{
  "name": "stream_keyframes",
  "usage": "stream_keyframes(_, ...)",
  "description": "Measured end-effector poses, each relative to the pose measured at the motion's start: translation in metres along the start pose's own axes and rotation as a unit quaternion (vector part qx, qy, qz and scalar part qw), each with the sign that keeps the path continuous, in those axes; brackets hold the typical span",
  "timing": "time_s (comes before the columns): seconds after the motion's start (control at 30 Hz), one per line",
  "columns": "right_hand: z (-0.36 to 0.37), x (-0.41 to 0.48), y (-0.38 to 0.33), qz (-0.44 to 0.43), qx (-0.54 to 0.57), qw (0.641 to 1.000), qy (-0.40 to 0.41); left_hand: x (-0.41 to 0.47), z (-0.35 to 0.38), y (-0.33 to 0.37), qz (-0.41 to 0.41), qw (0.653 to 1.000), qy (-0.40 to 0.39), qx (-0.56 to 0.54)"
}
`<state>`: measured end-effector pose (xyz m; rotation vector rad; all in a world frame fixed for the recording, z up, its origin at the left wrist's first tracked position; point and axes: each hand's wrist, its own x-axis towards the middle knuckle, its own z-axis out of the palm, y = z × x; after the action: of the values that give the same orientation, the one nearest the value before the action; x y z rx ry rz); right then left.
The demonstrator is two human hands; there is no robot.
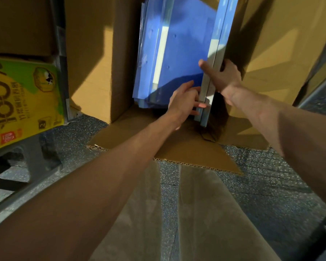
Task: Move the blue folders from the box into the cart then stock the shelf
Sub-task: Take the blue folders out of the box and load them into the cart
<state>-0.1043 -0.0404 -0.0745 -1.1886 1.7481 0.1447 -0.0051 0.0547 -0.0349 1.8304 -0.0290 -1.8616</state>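
A tall open cardboard box (94,59) stands on the floor with its front flap (158,142) folded down. Blue folders (179,46) lean inside it. A thin bundle of upright blue folders (217,53) stands at the box's right side. My right hand (224,78) grips this bundle near its lower part, thumb on the left face and fingers round the right. My left hand (184,102) pinches the bundle's bottom edge, fingers curled on it.
A yellow and green printed carton (23,102) sits on a low metal rack at the left, with brown boxes above it. The floor (262,185) is dark speckled. My trousered legs fill the bottom middle. A metal rail runs at the far right.
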Motion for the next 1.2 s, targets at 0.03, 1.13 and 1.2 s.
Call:
stream_keyframes(0.03, 0.001, 0.002, 0.002, 0.001, -0.024, 1.0, 0.011, 0.002, 0.002, 0.0, 0.001, 1.0, -0.004, 0.001)
stream_keyframes(1.13, -0.296, -0.294, -0.2, -0.25, -0.022, 0.967, -0.044, -0.35, -0.016, 0.32, 0.482, 0.655, 0.104, 0.572)
stream_keyframes(1.2, -0.331, -0.325, -0.227, -0.291, -0.068, 0.952, -0.071, -0.389, -0.007, 0.35, 0.532, 0.573, 0.114, 0.613)
